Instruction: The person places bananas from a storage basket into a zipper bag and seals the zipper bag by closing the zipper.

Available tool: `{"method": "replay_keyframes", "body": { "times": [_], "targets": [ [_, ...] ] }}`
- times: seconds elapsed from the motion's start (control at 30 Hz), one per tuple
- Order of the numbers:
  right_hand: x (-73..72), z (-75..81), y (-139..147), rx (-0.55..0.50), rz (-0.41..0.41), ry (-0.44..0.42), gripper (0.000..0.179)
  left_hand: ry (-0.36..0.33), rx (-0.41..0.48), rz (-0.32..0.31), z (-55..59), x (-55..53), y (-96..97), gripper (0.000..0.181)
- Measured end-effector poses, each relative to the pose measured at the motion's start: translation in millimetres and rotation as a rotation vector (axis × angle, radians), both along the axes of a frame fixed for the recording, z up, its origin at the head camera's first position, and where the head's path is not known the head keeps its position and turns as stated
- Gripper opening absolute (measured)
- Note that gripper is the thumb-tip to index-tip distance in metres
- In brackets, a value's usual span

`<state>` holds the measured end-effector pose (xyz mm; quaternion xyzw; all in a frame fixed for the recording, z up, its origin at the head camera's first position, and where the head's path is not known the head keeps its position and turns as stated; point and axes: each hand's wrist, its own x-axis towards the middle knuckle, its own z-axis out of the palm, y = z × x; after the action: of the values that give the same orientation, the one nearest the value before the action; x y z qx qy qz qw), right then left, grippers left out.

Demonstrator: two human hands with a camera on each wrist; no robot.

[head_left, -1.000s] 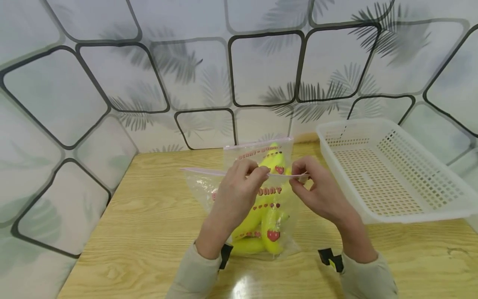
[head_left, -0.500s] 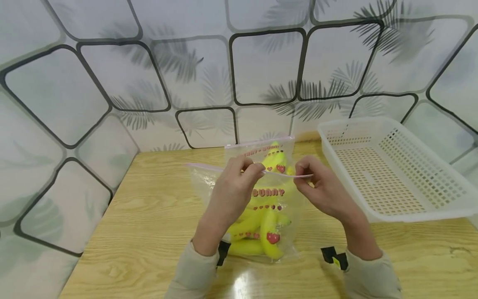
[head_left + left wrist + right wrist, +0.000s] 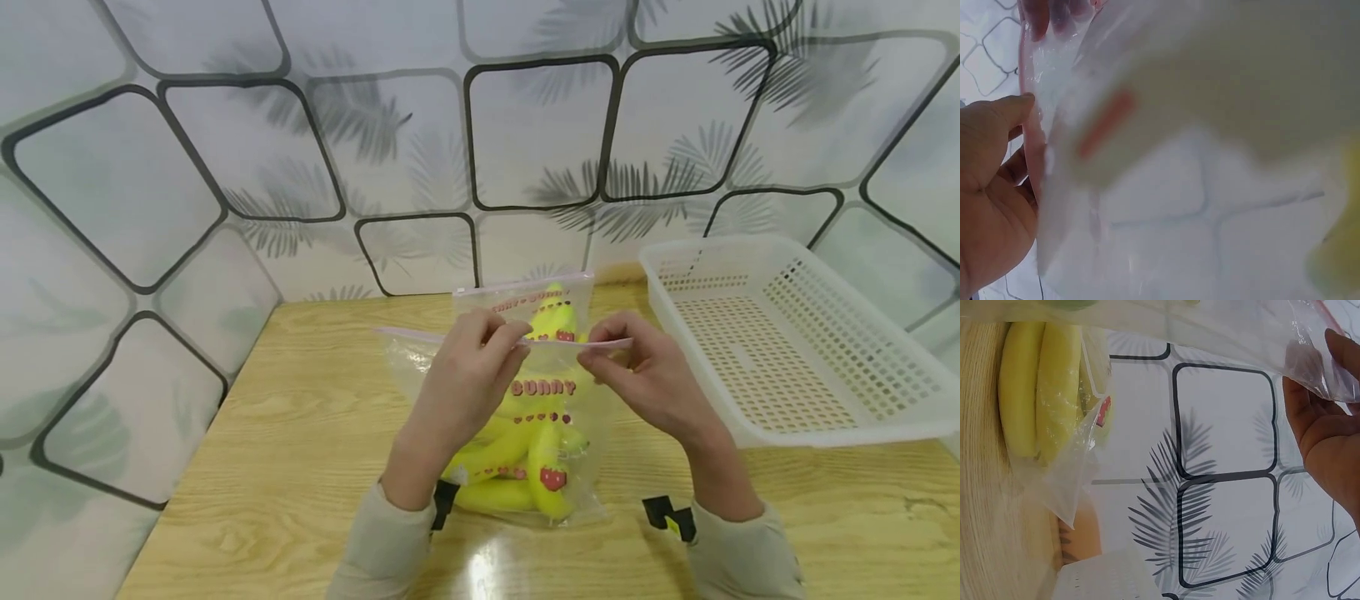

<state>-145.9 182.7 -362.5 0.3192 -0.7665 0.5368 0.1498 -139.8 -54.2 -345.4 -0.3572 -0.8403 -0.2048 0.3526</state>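
A clear zip bag [image 3: 543, 367] with pink and red print stands upright on the table, yellow bananas [image 3: 495, 496] inside it. My left hand [image 3: 468, 367] pinches the bag's pink top strip near its middle. At the strip's right end, my right hand [image 3: 637, 367] pinches it between thumb and fingers. In the left wrist view the left hand [image 3: 991, 187] holds the pink edge, and the near plastic is blurred. The right hand [image 3: 1329, 431] grips the bag's corner in the right wrist view. Behind stands a second zip bag [image 3: 517, 293], also with bananas [image 3: 1041, 394].
A white perforated plastic basket [image 3: 772, 358] stands at the right of the wooden table [image 3: 300, 433]. A patterned wall covering [image 3: 405, 142] runs along the back and left. Black wrist mounts [image 3: 671, 518] sit at both sleeves.
The right end of the bag's strip has risen a little, and both hands have shifted slightly along it. Both hands hold the strip throughout. The basket and rear bag stay put.
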Motion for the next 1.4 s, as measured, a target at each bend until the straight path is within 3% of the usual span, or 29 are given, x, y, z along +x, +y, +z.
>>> {"method": "replay_keyframes", "body": {
  "times": [0.43, 0.8, 1.4],
  "targets": [
    [1.6, 2.4, -3, -0.127, -0.117, 0.093, 0.016, 0.006, 0.037, -0.013, 5.2, -0.8, -8.4, 0.007],
    [0.6, 2.0, -3, -0.158, -0.113, 0.082, 0.014, 0.003, 0.027, 0.068, 9.4, 0.8, -24.4, 0.009],
    [1.3, 2.1, -2, -0.139, -0.106, 0.085, 0.018, -0.01, 0.02, 0.083, 9.7, 3.2, -33.0, 0.008]
  ]
}}
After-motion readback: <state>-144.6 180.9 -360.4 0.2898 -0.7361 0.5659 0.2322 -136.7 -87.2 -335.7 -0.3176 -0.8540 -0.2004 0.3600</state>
